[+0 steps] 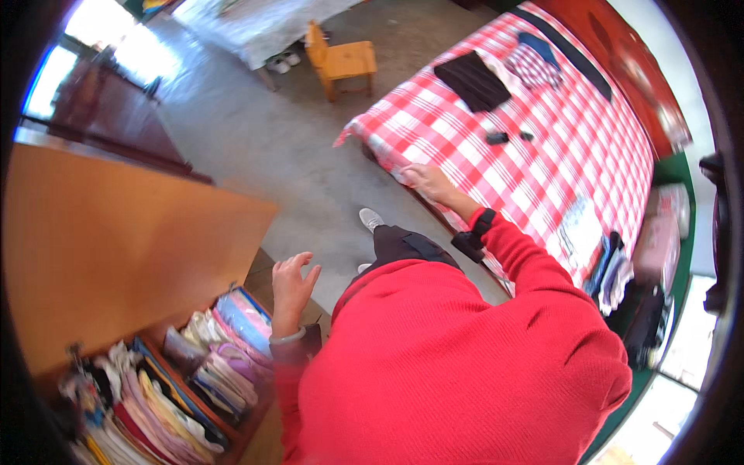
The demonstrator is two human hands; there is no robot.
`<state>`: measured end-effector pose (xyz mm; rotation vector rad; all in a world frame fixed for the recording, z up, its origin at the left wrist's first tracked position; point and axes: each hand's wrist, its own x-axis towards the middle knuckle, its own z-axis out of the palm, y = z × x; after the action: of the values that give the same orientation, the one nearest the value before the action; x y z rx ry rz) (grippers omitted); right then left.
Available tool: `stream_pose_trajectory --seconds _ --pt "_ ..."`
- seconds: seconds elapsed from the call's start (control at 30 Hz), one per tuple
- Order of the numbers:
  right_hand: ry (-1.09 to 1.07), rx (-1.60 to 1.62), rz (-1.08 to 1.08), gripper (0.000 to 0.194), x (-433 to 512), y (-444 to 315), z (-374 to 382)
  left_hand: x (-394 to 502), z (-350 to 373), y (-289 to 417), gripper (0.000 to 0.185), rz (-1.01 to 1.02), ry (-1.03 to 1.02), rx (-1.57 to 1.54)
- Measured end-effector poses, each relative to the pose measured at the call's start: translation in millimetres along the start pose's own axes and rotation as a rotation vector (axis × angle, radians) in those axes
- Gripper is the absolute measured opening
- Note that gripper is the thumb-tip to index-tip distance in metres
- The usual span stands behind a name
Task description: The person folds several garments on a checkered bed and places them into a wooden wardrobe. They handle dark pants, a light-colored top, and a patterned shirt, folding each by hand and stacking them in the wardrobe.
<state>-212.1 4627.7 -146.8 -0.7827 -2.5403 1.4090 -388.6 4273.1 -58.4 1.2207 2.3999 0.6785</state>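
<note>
My left hand (292, 293) is raised with its fingers apart and nothing in it, beside the wooden cabinet door and above the shelves of folded clothes (168, 401). The thumb and fingers of my right hand (427, 181) are loosely bent over the near edge of the bed, which bears a red and white checked bedspread (442, 122); whether it touches the cloth I cannot tell. On the bed lie a folded dark cloth (474, 81), a small checked garment (532, 65) and two small black objects. A whitish patterned cloth (579, 229) lies nearer, by a few folded garments (610, 276).
The open wooden cabinet door (128, 244) stands at the left. A small wooden chair (346, 61) and a covered table (244, 35) with shoes (283, 61) beneath stand farther off. The bed's side runs along my right. Grey floor (261, 133) shows between the door and the bed.
</note>
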Motion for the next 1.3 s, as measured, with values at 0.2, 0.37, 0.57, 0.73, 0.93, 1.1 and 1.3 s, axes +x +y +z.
stream_pose_trajectory --seconds 0.2,0.37,0.57,0.73,0.93,1.1,1.3 --pt "0.363 0.381 0.578 0.036 -111.9 117.4 -58.3 90.7 29.3 40.1 0.031 0.179 -0.275 0.054" --pt "0.412 0.604 0.692 0.037 -119.8 172.5 -59.3 171.9 55.1 100.0 0.033 0.222 -0.415 0.11" --pt "0.354 0.582 0.694 0.035 -80.3 209.9 -89.8 254.9 83.9 152.6 0.032 0.298 -0.569 0.134" --pt "0.419 0.549 0.71 0.033 -55.6 226.2 -111.8 320.7 86.3 172.2 0.035 0.289 -0.606 0.119" --pt "0.591 0.659 0.814 0.034 -34.6 239.0 -91.2 405.9 90.2 160.2 0.033 0.297 -0.742 0.176" --pt "0.64 0.687 0.876 0.033 2.5 224.6 -54.8 490.4 97.5 119.4 0.033 0.405 -0.81 0.108" --pt "0.899 0.818 1.143 0.031 87.1 152.9 -12.9 620.4 82.7 75.7 0.032 0.71 -0.924 0.259"
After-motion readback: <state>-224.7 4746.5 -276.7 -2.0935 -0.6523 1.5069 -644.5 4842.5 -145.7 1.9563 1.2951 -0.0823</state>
